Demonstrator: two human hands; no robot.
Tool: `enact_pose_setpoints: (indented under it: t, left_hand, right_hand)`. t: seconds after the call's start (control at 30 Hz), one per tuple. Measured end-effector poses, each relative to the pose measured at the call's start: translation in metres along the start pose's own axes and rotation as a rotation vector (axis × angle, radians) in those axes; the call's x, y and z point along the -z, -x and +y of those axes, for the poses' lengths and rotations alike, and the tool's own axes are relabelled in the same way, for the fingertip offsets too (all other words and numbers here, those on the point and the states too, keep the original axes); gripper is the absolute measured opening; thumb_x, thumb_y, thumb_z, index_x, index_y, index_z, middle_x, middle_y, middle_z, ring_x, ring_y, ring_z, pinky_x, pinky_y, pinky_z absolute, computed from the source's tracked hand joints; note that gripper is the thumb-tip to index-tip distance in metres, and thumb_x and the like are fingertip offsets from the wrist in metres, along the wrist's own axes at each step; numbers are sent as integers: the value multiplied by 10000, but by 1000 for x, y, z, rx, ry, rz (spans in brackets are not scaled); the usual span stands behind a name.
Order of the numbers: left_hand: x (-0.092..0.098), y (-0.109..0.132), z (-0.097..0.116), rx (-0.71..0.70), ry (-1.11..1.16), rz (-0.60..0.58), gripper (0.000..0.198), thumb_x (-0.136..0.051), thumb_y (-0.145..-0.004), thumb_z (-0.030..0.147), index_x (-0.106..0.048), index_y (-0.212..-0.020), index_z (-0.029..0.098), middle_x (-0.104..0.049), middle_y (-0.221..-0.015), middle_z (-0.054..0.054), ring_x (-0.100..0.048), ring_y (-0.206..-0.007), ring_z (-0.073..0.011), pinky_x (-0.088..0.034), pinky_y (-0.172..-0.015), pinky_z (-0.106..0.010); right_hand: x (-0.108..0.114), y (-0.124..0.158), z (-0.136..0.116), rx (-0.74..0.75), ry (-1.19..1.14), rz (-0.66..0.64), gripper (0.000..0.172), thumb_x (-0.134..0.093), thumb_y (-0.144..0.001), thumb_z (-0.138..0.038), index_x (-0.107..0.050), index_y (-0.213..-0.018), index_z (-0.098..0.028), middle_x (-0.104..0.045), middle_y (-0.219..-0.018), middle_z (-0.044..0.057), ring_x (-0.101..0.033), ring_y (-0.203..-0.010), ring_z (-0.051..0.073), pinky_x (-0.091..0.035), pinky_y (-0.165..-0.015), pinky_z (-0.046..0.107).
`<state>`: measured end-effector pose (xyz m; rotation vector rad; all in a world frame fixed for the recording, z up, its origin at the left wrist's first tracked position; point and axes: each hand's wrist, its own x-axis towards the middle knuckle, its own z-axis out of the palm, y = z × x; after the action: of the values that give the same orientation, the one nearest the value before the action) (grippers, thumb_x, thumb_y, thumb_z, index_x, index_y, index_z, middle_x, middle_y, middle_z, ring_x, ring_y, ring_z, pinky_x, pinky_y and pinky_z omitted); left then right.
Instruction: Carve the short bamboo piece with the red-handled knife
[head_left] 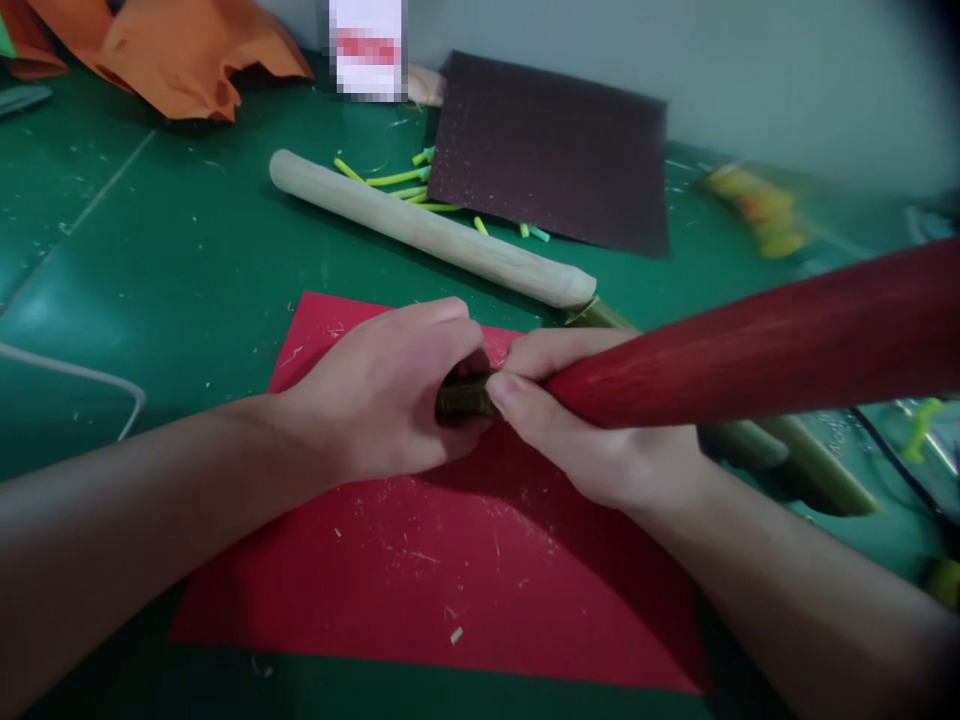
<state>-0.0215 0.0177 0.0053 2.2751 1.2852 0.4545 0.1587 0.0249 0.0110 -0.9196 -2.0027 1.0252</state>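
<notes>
My left hand (pixel 390 390) is closed around a short dark tube-like piece (pixel 466 397), greenish brown and shiny, perhaps bamboo. Most of that piece is hidden inside my fingers. My right hand (pixel 592 420) grips the near-centre end of a thick red rod (pixel 757 345), which slants up and out of view at the right. The right thumb and fingertips touch the dark piece, so the two seem to meet end to end. Both hands are over a red sheet (pixel 450 570) strewn with small pale shavings.
A pale wooden stick (pixel 427 228) lies behind my hands, its right end near a green bamboo piece (pixel 600 313). Farther back are a dark sheet (pixel 555 150), thin yellow-green sticks (pixel 397 180) and crumpled orange material (pixel 187 60). Cut bamboo (pixel 817 465) lies right. The tabletop (pixel 187 240) is green.
</notes>
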Motion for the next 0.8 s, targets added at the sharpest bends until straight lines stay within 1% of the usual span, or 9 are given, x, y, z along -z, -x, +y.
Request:
enact_pose_setpoints:
  t: [0.13, 0.2, 0.3, 0.4, 0.53, 0.6, 0.63, 0.7, 0.8]
  left_hand:
    - [-1, 1, 1, 35, -43, 18, 222, -605, -753, 302, -412, -709, 201, -474, -775, -4, -415, -623, -116, -284, -519, -282]
    - [-1, 1, 1, 34, -46, 27, 220, -610, -752, 285, -413, -704, 200, -469, -767, 0, -414, -623, -113, -284, -523, -279]
    - [-2, 1, 2, 24, -31, 35, 222, -613, -764, 285, -421, -695, 197, -462, -756, 3, -401, -609, -106, -278, -514, -273]
    - [-2, 1, 2, 7, -9, 33, 185, -615, -766, 292, -465, -722, 191, -469, -772, 0, -415, -620, -109, -282, -517, -273]
    - [1, -1, 2, 12, -2, 2, 180, -627, -747, 289, -479, -718, 191, -468, -770, 0, -419, -620, -112, -279, -520, -275]
    - [3, -1, 2, 15, -5, -3, 179, -627, -742, 287, -476, -714, 194, -470, -770, -2, -419, -620, -115, -275, -519, -277]
    - [3, -1, 2, 18, -5, -3, 170, -623, -742, 286, -482, -723, 195, -475, -776, -4, -427, -628, -120, -278, -520, -278]
    - [3, -1, 2, 27, -4, 1, 157, -615, -745, 285, -484, -742, 197, -482, -786, -8, -436, -638, -125, -286, -520, -281]
    - [1, 0, 1, 40, -20, 23, 203, -613, -744, 292, -435, -709, 200, -465, -761, -2, -409, -612, -119, -281, -506, -285]
  right_hand:
    - [-2, 0, 3, 2, -19, 136, 253, -634, -832, -142, -561, -607, -231, -602, -597, -45, -549, -527, 90, -434, -467, 225]
    - [-1, 0, 4, 7, -18, 169, 264, -637, -843, -160, -556, -604, -234, -607, -596, -41, -572, -549, 103, -457, -490, 235]
    - [0, 0, 4, 9, 0, 104, 291, -624, -827, -138, -532, -566, -228, -564, -553, -41, -532, -503, 99, -437, -464, 244]
    - [2, 0, 1, 4, 15, 26, 291, -602, -820, -125, -515, -560, -222, -524, -529, -45, -477, -459, 86, -394, -426, 244]
    - [4, -1, -4, 53, 82, -70, 273, -608, -821, -126, -512, -582, -214, -519, -547, -51, -460, -460, 72, -369, -421, 235]
    - [4, 0, -5, 70, 117, -85, 271, -618, -823, -129, -517, -585, -212, -523, -554, -51, -452, -459, 67, -371, -426, 234]
    - [3, 0, -5, 67, 121, -66, 270, -620, -828, -132, -523, -590, -213, -530, -558, -49, -459, -463, 69, -379, -432, 235]
    - [1, 1, -3, 53, 105, 17, 265, -624, -844, -146, -542, -603, -221, -565, -580, -39, -501, -488, 84, -410, -453, 244]
    - [-1, 3, 2, 50, 60, 153, 245, -648, -854, -179, -571, -629, -238, -622, -620, -27, -570, -544, 114, -458, -495, 264]
